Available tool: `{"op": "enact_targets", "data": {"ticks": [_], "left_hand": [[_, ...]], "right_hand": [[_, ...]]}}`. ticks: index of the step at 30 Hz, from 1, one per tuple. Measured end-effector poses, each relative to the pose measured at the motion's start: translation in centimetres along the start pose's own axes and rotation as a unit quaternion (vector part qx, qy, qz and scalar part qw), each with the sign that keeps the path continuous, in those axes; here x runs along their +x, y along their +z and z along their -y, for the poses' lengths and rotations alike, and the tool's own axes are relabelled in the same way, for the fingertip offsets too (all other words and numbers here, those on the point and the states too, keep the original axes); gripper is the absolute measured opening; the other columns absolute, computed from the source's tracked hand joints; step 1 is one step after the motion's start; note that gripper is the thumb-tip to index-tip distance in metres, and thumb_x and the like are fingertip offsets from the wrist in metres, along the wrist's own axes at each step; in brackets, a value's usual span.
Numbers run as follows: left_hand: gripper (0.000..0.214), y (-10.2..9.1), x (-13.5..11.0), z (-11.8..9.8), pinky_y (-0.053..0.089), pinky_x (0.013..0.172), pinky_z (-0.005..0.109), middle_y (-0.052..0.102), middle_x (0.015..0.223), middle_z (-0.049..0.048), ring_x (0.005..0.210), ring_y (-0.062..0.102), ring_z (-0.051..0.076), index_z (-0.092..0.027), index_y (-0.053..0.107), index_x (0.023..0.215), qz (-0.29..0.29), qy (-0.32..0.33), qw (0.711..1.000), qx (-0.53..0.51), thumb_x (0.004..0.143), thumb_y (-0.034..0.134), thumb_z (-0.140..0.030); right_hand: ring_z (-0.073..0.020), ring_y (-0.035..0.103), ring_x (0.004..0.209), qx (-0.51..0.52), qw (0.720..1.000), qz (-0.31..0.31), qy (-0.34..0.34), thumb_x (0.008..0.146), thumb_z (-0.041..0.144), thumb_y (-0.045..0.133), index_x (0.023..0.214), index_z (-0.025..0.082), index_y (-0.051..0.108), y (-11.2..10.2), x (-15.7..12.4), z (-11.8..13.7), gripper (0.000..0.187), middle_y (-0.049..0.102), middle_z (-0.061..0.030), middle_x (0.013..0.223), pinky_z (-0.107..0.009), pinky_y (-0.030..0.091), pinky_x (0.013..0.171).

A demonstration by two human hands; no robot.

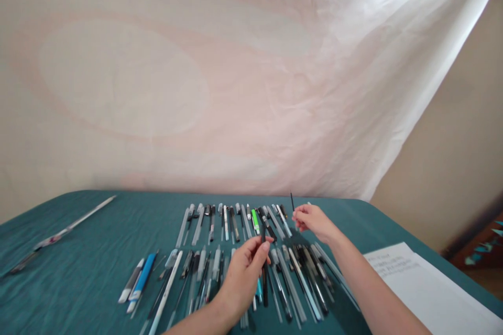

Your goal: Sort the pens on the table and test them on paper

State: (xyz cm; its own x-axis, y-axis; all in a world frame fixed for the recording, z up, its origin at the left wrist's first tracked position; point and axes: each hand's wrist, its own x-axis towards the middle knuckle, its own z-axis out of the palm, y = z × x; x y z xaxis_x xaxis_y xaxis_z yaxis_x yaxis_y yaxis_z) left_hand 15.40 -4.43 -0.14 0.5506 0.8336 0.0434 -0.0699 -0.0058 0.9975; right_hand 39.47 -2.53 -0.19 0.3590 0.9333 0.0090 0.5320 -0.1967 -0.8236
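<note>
My left hand is closed in a pinch on a black pen that hangs upright over the front row of pens. My right hand is pinched on a thin dark refill that sticks up from its fingertips, above the right end of the back row. Several pens lie side by side in two rows on the teal tablecloth, among them a bright green one and a blue one.
A long white stick-like item lies apart at the far left of the table. A white printed sheet rests at the table's right edge. A pale wrinkled cloth backdrop hangs behind the table.
</note>
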Motion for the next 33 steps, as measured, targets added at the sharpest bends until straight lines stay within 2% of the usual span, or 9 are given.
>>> {"op": "enact_targets", "data": {"ticks": [2,4,7,10,16,23,27,31,33], "left_hand": [[0.041,0.0,-0.1,0.0,0.033,0.051,0.020,0.050,0.065,-0.0020,0.055,0.041,0.010,-0.015,0.057,0.107,0.002,0.015,1.000,0.017,0.080,0.047,-0.043],[0.038,0.1,-0.2,-0.1,0.035,0.055,0.020,0.055,0.069,-0.0002,0.060,0.045,0.011,-0.015,0.059,0.106,0.001,0.036,0.999,0.040,0.080,0.048,-0.041],[0.036,0.1,-0.4,-0.2,0.039,0.064,0.022,0.060,0.080,0.0022,0.070,0.050,0.014,-0.017,0.061,0.105,0.006,0.064,0.996,0.060,0.080,0.050,-0.039],[0.034,0.2,-0.6,-0.2,0.040,0.070,0.024,0.063,0.087,0.0029,0.077,0.053,0.016,-0.019,0.060,0.107,0.015,0.079,0.995,0.060,0.081,0.049,-0.037],[0.034,0.3,-0.7,-0.2,0.040,0.078,0.026,0.064,0.097,0.0040,0.087,0.055,0.020,-0.020,0.060,0.109,0.024,0.098,0.994,0.051,0.081,0.048,-0.035],[0.032,0.3,-0.6,-0.1,0.040,0.076,0.026,0.064,0.092,0.0038,0.084,0.055,0.019,-0.020,0.061,0.108,0.026,0.106,0.992,0.071,0.082,0.048,-0.033],[0.033,0.4,-0.7,-0.3,0.041,0.074,0.025,0.064,0.089,0.0038,0.083,0.055,0.018,-0.019,0.061,0.108,0.029,0.108,0.992,0.066,0.081,0.049,-0.034],[0.034,0.3,-0.7,-0.4,0.042,0.074,0.026,0.065,0.092,0.0046,0.085,0.055,0.020,-0.019,0.060,0.109,0.028,0.099,0.993,0.058,0.081,0.049,-0.035],[0.035,0.3,-0.7,-0.3,0.042,0.075,0.027,0.065,0.095,0.0053,0.086,0.055,0.020,-0.019,0.061,0.108,0.021,0.089,0.994,0.056,0.080,0.049,-0.036]], "right_hand": [[-0.0101,0.056,0.054,0.074,0.996,0.018,-0.043,0.075,0.031,0.051,0.093,0.016,0.054,0.0,-1.0,2.3,0.024,0.061,-0.0003,0.068,-0.022,0.046,0.052],[-0.0103,0.055,0.058,0.213,0.970,0.036,-0.112,0.074,0.032,0.056,0.103,0.018,0.050,0.2,-2.4,4.8,0.033,0.058,0.0008,0.071,-0.024,0.047,0.056],[-0.0098,0.053,0.061,0.295,0.940,0.059,-0.158,0.075,0.033,0.058,0.096,0.016,0.053,0.5,-4.8,7.9,0.028,0.057,-0.0007,0.075,-0.024,0.047,0.058],[-0.0090,0.052,0.060,0.287,0.939,0.082,-0.171,0.077,0.033,0.057,0.092,0.016,0.054,0.7,-6.5,9.5,0.023,0.057,-0.0002,0.074,-0.023,0.045,0.058],[-0.0088,0.050,0.059,0.236,0.952,0.095,-0.170,0.075,0.035,0.059,0.088,0.016,0.055,0.6,-7.1,10.1,0.023,0.054,0.0013,0.067,-0.022,0.043,0.057],[-0.0081,0.049,0.057,0.219,0.955,0.099,-0.173,0.076,0.034,0.058,0.087,0.015,0.054,0.5,-6.8,9.7,0.022,0.053,0.0023,0.066,-0.021,0.041,0.056],[-0.0079,0.049,0.056,0.212,0.955,0.124,-0.166,0.075,0.034,0.059,0.085,0.015,0.054,0.8,-7.0,9.8,0.022,0.053,0.0032,0.064,-0.021,0.041,0.056],[-0.0080,0.050,0.057,0.181,0.957,0.166,-0.156,0.074,0.038,0.059,0.083,0.014,0.057,0.2,-7.1,9.9,0.025,0.055,0.0014,0.068,-0.021,0.041,0.056],[-0.0087,0.051,0.058,0.169,0.962,0.155,-0.146,0.077,0.041,0.055,0.084,0.014,0.058,-0.4,-6.5,9.3,0.029,0.059,-0.0015,0.073,-0.022,0.042,0.057]]}}
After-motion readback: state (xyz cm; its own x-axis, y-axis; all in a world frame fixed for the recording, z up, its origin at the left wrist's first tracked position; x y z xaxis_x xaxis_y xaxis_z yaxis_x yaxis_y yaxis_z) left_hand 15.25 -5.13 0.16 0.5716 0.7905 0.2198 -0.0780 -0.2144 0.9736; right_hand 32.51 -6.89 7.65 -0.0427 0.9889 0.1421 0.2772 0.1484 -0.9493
